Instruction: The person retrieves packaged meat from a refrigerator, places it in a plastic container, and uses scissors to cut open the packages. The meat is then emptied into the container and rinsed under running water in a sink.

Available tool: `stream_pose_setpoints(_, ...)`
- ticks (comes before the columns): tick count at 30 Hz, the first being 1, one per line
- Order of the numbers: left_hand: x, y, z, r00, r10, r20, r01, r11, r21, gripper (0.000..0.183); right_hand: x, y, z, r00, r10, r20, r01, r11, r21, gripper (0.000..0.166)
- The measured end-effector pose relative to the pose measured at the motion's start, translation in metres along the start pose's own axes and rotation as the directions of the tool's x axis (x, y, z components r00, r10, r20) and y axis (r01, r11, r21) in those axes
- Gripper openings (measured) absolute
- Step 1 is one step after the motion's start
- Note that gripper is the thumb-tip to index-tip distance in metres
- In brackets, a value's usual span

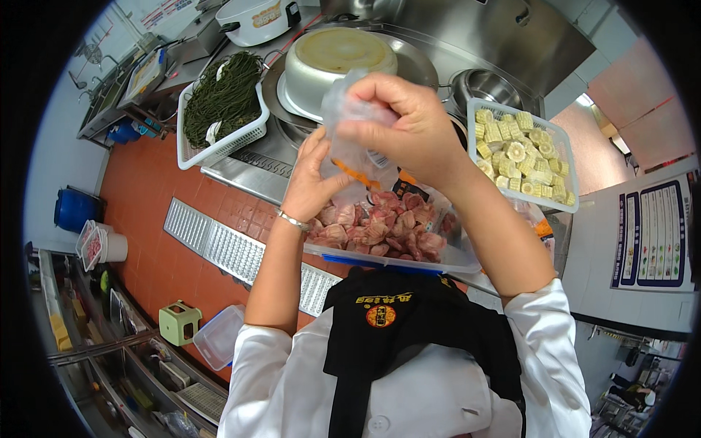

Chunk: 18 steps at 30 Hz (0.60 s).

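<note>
Above a clear plastic tub (460, 260) with a blue latch, my right hand (408, 123) pinches the raised upper end of a translucent plastic bag (350, 117). Lower down, my left hand (312, 178) holds the side of the same bag, thumb in front; its fingertips are partly hidden. An orange strip crosses the bag beside that thumb. Pinkish-red pieces of raw meat (378, 230) fill the near part of the tub. A black and orange printed wrapper (408, 189) lies behind the meat. My forearm and the bag cover the tub's far side.
At right stands a white basket (572, 189) of cut corn (515, 150); at left, another basket (189, 159) holds dark green strands (222, 101). An upturned metal pot (342, 52) sits behind my hands. A metal drain grate (235, 249) and green stool (179, 323) are on the floor.
</note>
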<state>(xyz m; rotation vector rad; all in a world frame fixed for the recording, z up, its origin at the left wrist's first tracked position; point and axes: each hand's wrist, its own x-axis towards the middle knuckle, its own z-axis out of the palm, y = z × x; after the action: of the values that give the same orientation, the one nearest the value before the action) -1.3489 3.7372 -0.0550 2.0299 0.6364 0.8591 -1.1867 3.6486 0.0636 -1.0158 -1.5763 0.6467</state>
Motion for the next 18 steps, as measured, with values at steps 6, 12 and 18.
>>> stream_pose_setpoints(6, -0.009, -0.008, -0.004, 0.937, -0.267, -0.227, 0.07, 0.776, -0.626, 0.025, -0.078, 0.168, -0.07, 0.888, 0.354, -0.293, -0.429, 0.866, -0.255, 0.031)
stream_pose_setpoints(12, -0.045, -0.023, -0.035, 0.65, -0.572, -0.501, -0.043, 0.63, -0.775, 0.024, -0.155, 0.238, -0.037, 0.541, 0.825, -0.164, -0.772, 0.41, -0.487, 0.048)
stream_pose_setpoints(18, -0.065, -0.028, -0.026, 0.628, -0.535, -0.566, -0.277, 0.526, -0.804, 0.064, -0.178, 0.28, -0.068, 0.667, 0.743, -0.058, -0.515, 0.404, -0.756, 0.04)
